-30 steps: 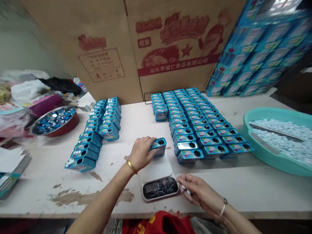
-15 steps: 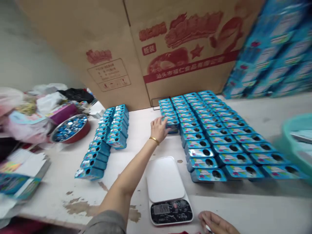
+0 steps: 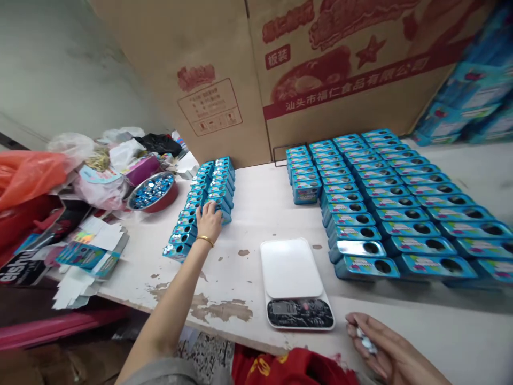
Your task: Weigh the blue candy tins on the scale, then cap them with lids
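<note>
My left hand [image 3: 208,218] reaches to the left group of blue tins [image 3: 204,199] and its fingers are wrapped on a tin at the near end of the right-hand row. A white kitchen scale [image 3: 295,282] with a dark display stands bare near the table's front edge. My right hand [image 3: 385,350] rests palm up at the front edge, fingers curled round a few small white candies [image 3: 366,341]. A large block of several rows of open-holed blue tins [image 3: 385,203] lies to the right of the scale.
A red bowl of blue-silver caps [image 3: 153,191] stands at the left, beside plastic bags and paper clutter [image 3: 80,176]. Big cardboard boxes [image 3: 280,69] wall the back; stacked blue cartons [image 3: 476,101] rise at the right. The white table [image 3: 256,208] has chipped paint in front.
My left hand lifted a tin off the scale, reached to the right block, then swung left to the left group. The view shifted left; the teal basin left the frame.
</note>
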Demonstrator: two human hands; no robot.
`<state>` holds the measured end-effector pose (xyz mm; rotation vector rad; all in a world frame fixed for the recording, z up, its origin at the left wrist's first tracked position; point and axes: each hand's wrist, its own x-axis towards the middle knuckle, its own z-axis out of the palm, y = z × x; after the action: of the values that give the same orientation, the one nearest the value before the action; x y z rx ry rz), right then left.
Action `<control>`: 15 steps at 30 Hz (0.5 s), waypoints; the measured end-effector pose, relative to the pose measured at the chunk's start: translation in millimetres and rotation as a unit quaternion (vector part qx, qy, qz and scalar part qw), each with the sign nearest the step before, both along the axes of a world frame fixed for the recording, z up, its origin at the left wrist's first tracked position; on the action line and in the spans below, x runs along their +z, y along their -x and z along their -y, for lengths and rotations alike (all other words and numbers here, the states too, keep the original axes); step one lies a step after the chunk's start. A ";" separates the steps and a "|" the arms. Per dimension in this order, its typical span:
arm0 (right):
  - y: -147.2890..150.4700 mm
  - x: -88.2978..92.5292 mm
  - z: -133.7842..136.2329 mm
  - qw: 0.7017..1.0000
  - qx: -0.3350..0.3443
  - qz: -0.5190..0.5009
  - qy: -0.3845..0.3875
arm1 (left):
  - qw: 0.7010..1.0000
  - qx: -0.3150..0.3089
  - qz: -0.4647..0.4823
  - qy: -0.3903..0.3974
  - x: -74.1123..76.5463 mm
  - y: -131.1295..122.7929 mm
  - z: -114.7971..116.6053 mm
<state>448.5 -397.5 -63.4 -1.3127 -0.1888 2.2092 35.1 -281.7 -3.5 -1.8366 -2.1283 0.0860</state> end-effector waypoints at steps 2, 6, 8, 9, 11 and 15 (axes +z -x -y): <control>0.5 7.5 1.5 1.000 -0.011 -0.004 -0.016 | 0.998 -0.053 0.014 0.031 17.8 -24.7 6.2; -3.8 9.7 6.4 0.999 -0.003 0.003 -0.043 | 0.975 -0.203 0.050 0.077 55.1 -97.7 27.8; -5.8 11.9 7.9 0.998 0.013 0.011 -0.061 | 0.957 -0.262 0.067 0.108 62.5 -134.5 37.7; -6.4 14.0 8.5 0.997 0.021 0.015 -0.069 | 0.948 -0.285 0.071 0.124 62.3 -150.3 41.0; -7.4 19.1 9.4 0.996 0.033 0.021 -0.085 | 0.934 -0.315 0.069 0.153 56.1 -174.1 43.8; -10.6 26.5 11.1 0.994 0.031 0.026 -0.101 | 0.928 -0.320 0.084 0.170 43.4 -186.4 42.2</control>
<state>459.2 -408.6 -36.9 -1.2684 -0.4657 2.1451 221.5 -323.9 39.9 -2.7440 -1.5662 0.1523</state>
